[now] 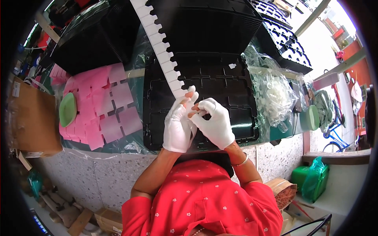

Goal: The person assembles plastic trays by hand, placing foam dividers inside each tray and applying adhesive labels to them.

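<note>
White strip's (159,43) top end cut off.

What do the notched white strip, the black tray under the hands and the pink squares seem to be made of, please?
White strip: probably matte rigid plastic or foam, with crisp notches. Black tray: thin moulded plastic, glossy with embossed pockets. Pink squares: likely soft foam or paper sheet, dull and flat.

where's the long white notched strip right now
In the head view the white notched strip runs from top centre down over the black tray, its lower end at the gloved left hand, right of the pink foam squares.
</note>
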Demonstrator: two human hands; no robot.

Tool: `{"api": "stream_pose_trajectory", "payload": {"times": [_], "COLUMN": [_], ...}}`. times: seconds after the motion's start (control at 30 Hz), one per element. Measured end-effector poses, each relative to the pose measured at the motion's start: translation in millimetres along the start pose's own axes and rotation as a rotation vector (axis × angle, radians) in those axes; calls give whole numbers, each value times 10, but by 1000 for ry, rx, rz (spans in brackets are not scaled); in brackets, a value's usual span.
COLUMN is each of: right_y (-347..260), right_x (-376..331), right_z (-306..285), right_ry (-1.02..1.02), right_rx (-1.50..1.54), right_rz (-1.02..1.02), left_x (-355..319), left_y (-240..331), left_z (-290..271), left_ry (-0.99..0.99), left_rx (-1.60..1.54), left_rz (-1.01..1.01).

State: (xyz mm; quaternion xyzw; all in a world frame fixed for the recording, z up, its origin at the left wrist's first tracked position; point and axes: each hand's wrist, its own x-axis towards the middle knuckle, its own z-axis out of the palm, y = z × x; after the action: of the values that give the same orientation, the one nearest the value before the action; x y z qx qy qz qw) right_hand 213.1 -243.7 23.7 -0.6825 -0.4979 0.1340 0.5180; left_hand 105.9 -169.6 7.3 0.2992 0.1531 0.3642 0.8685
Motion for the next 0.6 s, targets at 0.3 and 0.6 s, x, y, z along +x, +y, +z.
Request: {"api": "stream_pose_trajectory", "payload": {"times": [0.3,0.6], "right_y": [-88,-332], "right_x": [-59,150], "right_z": [-84,-78], "right_ry": [186,116], "right_rx": [-541,-450], "right_rz": [-524,-610], "left_x": [167,164], "left_y": [194,415], "left_z": [-68,-301], "left_ry": [62,351], "left_rx": [289,239], "left_rz": [69,158]}}
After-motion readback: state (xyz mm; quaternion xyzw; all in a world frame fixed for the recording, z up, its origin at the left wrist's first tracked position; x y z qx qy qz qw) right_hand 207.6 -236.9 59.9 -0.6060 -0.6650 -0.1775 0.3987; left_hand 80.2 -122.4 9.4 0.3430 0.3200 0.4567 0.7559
